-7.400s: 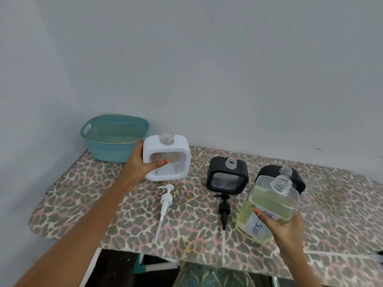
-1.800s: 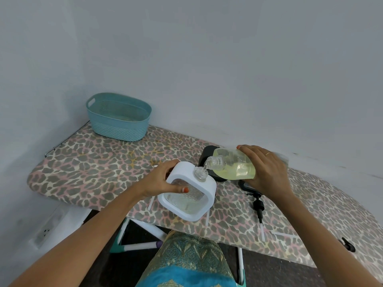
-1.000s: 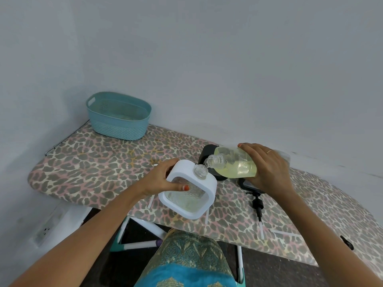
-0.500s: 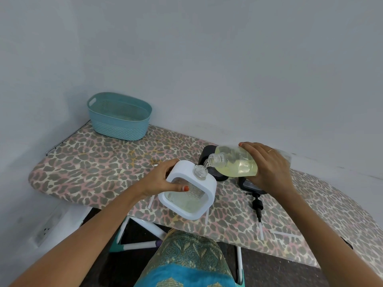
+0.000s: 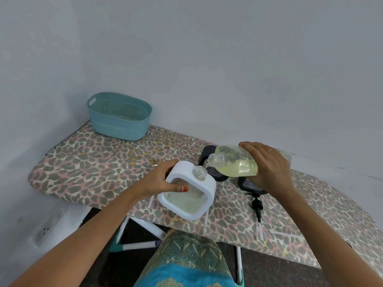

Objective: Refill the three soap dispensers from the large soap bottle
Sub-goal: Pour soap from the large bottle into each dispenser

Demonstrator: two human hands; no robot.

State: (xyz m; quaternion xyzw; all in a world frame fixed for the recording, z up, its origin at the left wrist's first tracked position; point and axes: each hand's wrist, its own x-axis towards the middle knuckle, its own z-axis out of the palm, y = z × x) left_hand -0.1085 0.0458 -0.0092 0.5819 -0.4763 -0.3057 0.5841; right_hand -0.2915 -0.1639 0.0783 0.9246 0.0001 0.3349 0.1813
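Left hand point(image 5: 163, 181) wrapped round white dispenser point(image 5: 207, 189), tilted above ironing board point(image 5: 103, 172) edge. Right hand point(image 5: 269, 168) gripping large soap bottle point(image 5: 238, 164), tipped, soap streaming into neck. Dispenser partly full. Behind, black dispensers point(image 5: 206, 154) look unfilled: first of three underway.

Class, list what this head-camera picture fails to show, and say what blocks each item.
1. Head view: the label of the large soap bottle, covered by the right hand.
2. Head view: fill level of the first black dispenser, behind that bottle.
3. Head view: most of the second black dispenser, under the right hand.
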